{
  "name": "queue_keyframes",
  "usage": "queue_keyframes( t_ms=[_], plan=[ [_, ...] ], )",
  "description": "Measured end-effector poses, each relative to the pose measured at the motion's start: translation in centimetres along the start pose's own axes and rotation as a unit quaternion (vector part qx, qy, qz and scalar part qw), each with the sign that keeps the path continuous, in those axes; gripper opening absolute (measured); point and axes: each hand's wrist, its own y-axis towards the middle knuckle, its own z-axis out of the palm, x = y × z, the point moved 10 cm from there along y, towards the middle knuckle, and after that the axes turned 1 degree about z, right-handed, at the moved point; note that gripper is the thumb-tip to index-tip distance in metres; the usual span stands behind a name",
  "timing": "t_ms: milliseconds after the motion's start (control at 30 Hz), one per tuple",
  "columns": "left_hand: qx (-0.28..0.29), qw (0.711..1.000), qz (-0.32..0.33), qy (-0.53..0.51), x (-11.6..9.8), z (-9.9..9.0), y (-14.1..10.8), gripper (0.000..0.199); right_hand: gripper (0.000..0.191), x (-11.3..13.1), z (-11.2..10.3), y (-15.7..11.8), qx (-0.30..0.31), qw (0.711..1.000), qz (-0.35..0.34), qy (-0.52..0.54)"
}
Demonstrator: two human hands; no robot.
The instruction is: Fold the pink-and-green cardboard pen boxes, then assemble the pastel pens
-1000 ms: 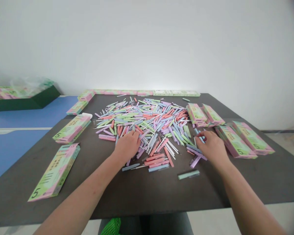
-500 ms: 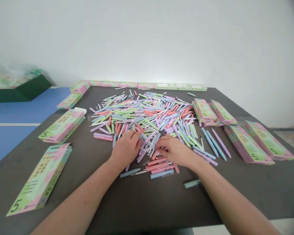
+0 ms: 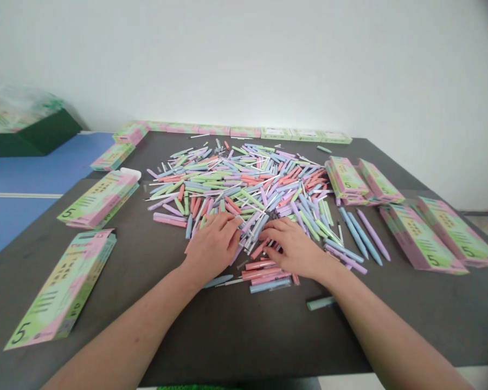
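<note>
A wide heap of loose pen parts in purple, green, blue and red covers the middle of the dark table. My left hand is over its near edge, fingers curled down and tips hidden; a red piece shows at its outer side, and I cannot tell if it is held. My right hand is bent in a pinch, with a short red pen barrel at its fingertips. Just below the hands lie several red pen barrels, a blue one and a white refill.
Printed pen boxes stand at the left and the right, with a row along the back. Whole blue and purple pens lie right of the heap. A grey-green barrel is near my right forearm. A dark green bin sits far left.
My left hand has shifted slightly right and turned, and a red piece now shows beside it. The red barrel at my right fingertips has tilted. The view has moved a little.
</note>
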Motion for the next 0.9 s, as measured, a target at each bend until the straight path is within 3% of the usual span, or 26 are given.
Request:
queue_keyframes(
  t_ms=[167,367,533,667,767,900],
  plan=[
    [-0.016,0.999,0.027,-0.002,-0.7,-0.3,-0.1,0.021,0.011,-0.4,0.5,0.3,0.002,1.0,0.006,-0.006],
    [-0.017,0.998,0.048,-0.035,-1.3,-0.5,-0.1,0.019,0.013,-0.5,0.2,0.6,-0.017,1.0,-0.001,-0.013],
    [-0.026,0.994,0.05,-0.094,-1.8,-1.1,-0.2,0.033,0.012,-0.9,-1.5,0.1,-0.062,0.989,0.034,0.129],
    [-0.027,0.98,0.043,-0.192,-2.1,-1.3,-0.2,0.028,0.017,-1.3,-2.0,-0.3,-0.086,0.939,0.067,0.326],
    [-0.042,0.966,0.034,-0.251,-2.0,-1.7,0.0,0.019,0.021,-1.2,-1.6,-0.4,-0.076,0.883,0.079,0.457],
    [-0.069,0.965,0.002,-0.254,-1.3,-2.4,0.0,0.015,0.022,-1.3,-1.8,-0.4,-0.087,0.805,0.068,0.583]
  ],
)
